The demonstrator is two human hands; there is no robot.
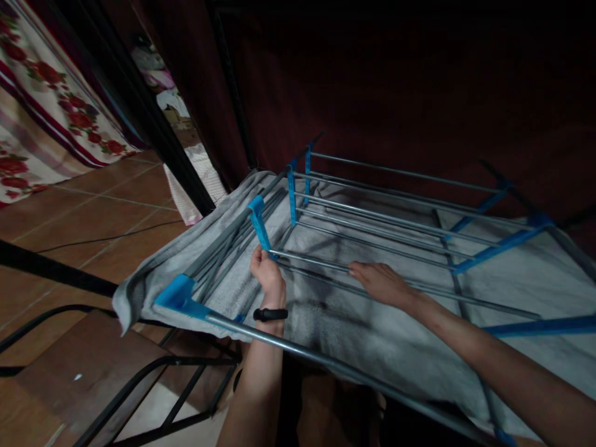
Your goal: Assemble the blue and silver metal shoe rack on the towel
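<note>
A drying rack [372, 213] of grey metal rods and blue plastic brackets lies on a grey cloth. My left hand [267, 272], with a black band on the wrist, is closed at the lower end of a blue bracket [261, 225], where a rod meets it. Farther right along that metal rod [311, 260], my right hand [382, 283] has its fingers closed around it. A blue corner piece [180, 297] joins the near rod [321, 355] to the left side rail. The fingertips of both hands are partly hidden.
The grey cloth [149, 288] covers the surface beneath the rack. A black-framed chair [162, 361] stands at the lower left, by the tiled floor [135, 192]. Flowered fabric [60, 99] hangs at the far left. Behind the rack is a dark red curtain [395, 99].
</note>
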